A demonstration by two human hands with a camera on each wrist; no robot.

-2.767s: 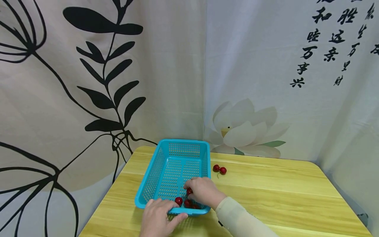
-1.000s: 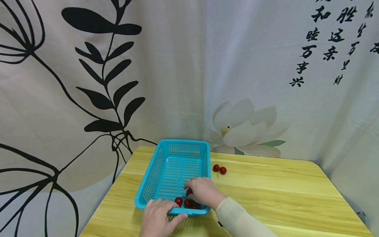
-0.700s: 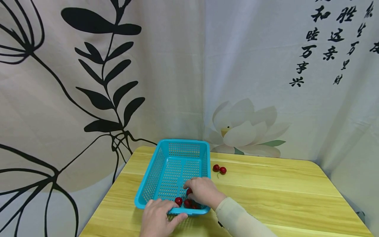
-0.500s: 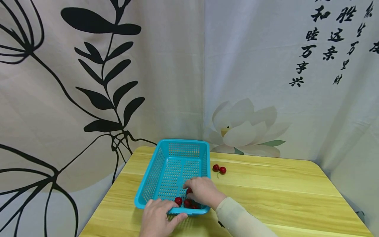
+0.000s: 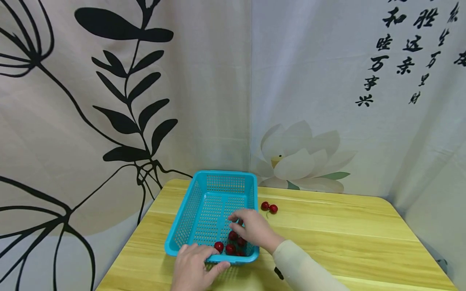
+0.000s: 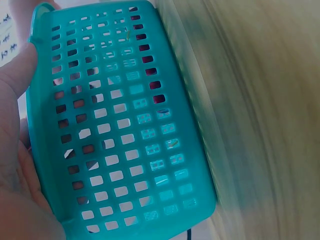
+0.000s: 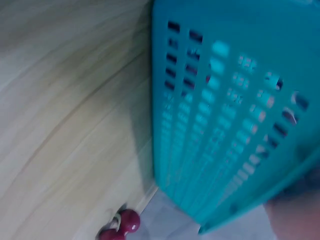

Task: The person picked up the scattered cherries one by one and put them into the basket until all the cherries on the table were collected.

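Holding the basket [image 5: 212,212] near the counter's [image 5: 338,238] left edge with my left hand [image 5: 193,264], I can't tell if my right hand [image 5: 254,229] grips. Cherries [image 5: 233,235] look slippery; pinch sides softly.

Head cam looks fwd & down from above; L/R wrist cams, v. close, face outer walls of basket [image 5: 211,214], all sharing it + worktop [image 5: 327,234].
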